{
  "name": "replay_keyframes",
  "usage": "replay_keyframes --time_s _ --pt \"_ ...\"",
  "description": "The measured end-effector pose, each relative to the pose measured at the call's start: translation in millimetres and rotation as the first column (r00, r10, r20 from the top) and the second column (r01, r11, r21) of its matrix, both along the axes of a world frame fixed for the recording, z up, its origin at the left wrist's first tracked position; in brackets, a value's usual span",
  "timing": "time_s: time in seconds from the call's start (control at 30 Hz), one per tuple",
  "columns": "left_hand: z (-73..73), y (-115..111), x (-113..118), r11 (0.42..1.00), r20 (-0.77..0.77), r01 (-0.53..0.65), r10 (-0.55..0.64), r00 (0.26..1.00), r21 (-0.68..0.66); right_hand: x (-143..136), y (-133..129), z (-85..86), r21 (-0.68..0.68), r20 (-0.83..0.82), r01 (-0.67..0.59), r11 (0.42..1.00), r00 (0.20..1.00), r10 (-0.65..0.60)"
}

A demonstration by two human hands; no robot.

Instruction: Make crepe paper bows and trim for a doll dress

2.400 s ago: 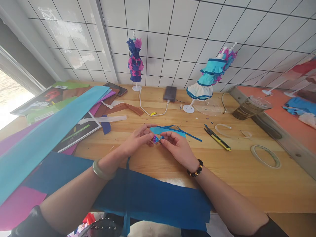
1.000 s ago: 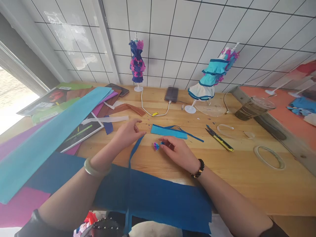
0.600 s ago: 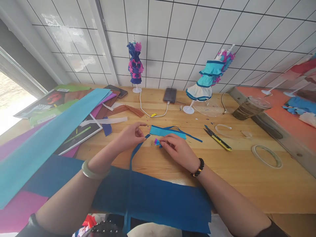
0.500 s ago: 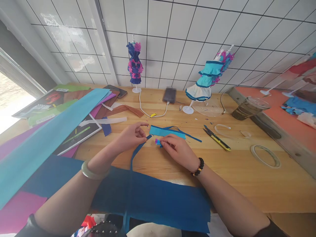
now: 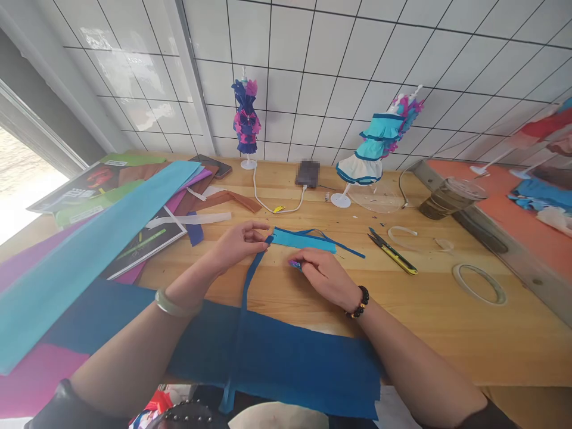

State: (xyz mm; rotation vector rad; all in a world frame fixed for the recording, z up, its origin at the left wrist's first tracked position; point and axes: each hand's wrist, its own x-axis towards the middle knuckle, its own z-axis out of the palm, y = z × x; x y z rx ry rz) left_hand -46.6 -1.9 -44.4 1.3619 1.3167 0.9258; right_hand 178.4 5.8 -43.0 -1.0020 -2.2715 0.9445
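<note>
Head view: left hand (image 5: 239,245), fingers pinched on the upper end of a blue strip (image 5: 246,285); right hand (image 5: 325,274), fingertips closed on a pink-and-blue bow (image 5: 294,264), partly hidden, above the table (image 5: 277,286), near the turquoise piece (image 5: 304,241).

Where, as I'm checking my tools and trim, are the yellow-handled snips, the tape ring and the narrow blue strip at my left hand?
Snips (image 5: 396,255): head view, on the handles.
Tape ring (image 5: 501,292): head view, right rim.
Blue strip (image 5: 248,279): head view, upper stretch.
</note>
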Motion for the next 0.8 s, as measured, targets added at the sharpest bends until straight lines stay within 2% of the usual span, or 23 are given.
replay_keyframes --time_s 0.1,0.17,0.27,0.33,0.37,0.43,0.5,0.57,0.67,0.8 --pt "-3.7 2.5 0.3 0.992 -0.141 -0.092 0.105 0.984 0.09 -2.2 -2.7 -1.1 -0.108 -0.078 0.051 0.993 0.995 -0.06" --pt "-3.3 2.4 2.8 0.954 -0.288 -0.152 0.226 0.931 0.257 -4.0 -4.0 -2.1 -0.139 -0.101 0.091 0.986 0.989 -0.105" --pt "0.9 -1.1 8.5 0.859 -0.419 -0.074 0.32 0.85 0.507 -6.1 -4.6 -3.7 -0.092 -0.09 0.128 0.988 0.986 -0.137" --pt "4.1 -4.6 12.5 0.825 -0.451 -0.001 0.31 0.837 0.565 -6.6 -4.3 -4.7 -0.03 -0.074 0.13 0.991 0.989 -0.132" --pt "5.4 -6.4 14.2 0.829 -0.46 0.026 0.283 0.842 0.558 -6.5 -4.2 -5.0 0.013 -0.064 0.128 0.992 0.99 -0.127" --pt "6.9 -9.4 17.3 0.875 -0.462 0.061 0.192 0.866 0.48 -6.0 -4.1 -5.2 0.116 -0.043 0.126 0.985 0.992 -0.122" --pt "7.2 -11.6 19.9 0.942 -0.413 0.056 0.091 0.906 0.331 -5.6 -4.6 -4.7 0.211 -0.033 0.121 0.97 0.993 -0.117" --pt "7.4 -13.1 22.2 0.986 -0.298 0.045 0.006 0.954 0.163 -5.6 -5.4 -4.0 0.273 -0.036 0.115 0.955 0.993 -0.109" --pt "8.6 -14.1 25.3 0.996 -0.073 0.092 -0.091 0.993 0.01 -6.6 -6.9 -3.1 0.328 -0.051 0.11 0.938 0.994 -0.098" --pt "8.9 -14.3 28.1 0.983 0.133 0.179 -0.173 0.976 -0.034 -8.4 -9.0 -2.5 0.353 -0.048 0.089 0.931 0.996 -0.077"
